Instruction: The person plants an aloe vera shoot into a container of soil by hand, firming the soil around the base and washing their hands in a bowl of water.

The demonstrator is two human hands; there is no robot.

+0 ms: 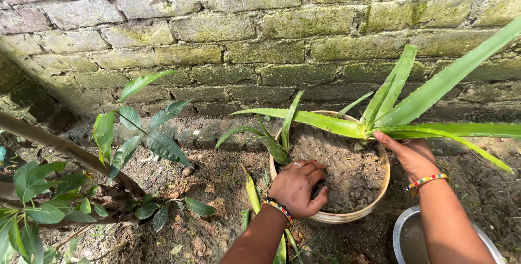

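Down on the damp brown soil (347, 172) of a round cream-coloured pot (347, 216), left hand (298, 187) pressing with fingers curled, holding nothing. Right hand (413, 154) closed around the base of a long-leaved green aloe plant (391, 112) at the pot's far rim. Nearby: round metal bowl (404, 237) just beside the pot, mossy brick wall (260, 30) behind.

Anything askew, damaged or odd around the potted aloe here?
The big aloe leans far right over the pot rim instead of standing upright; the right hand grips its base while the left hand presses the soil. A detached leaf lies beside the pot.
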